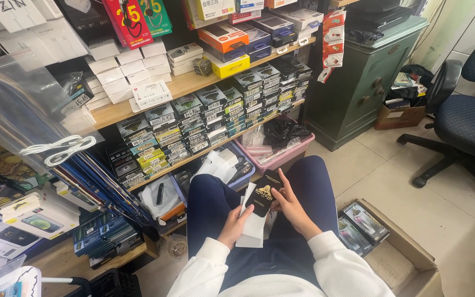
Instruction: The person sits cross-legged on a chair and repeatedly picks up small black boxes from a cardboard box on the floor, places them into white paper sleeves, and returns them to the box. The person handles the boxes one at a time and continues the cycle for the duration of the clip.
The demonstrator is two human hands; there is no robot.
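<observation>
Left hand (233, 226) curled around white flat packs (253, 226) over the lap, right hand (288, 204) pinching a small black packet (263, 193) above them, cardboard box (413, 254) on floor with boxed items (363, 225), pink basket (284, 155) holding black bags.

Parts hidden, cropped or too small to be made out

The palm of the left hand (233, 224) is covered by the white packets (252, 225), whose faces are masked by the black packet (263, 193); the design on it is too small to be read. Most of the right hand (288, 204) is tucked behind that packet. The office chair (467, 118) is cut by the right edge, the cardboard box (408, 258) by the bottom edge. The pink basket (287, 157) is partly hidden under the shelf (188, 85).
</observation>
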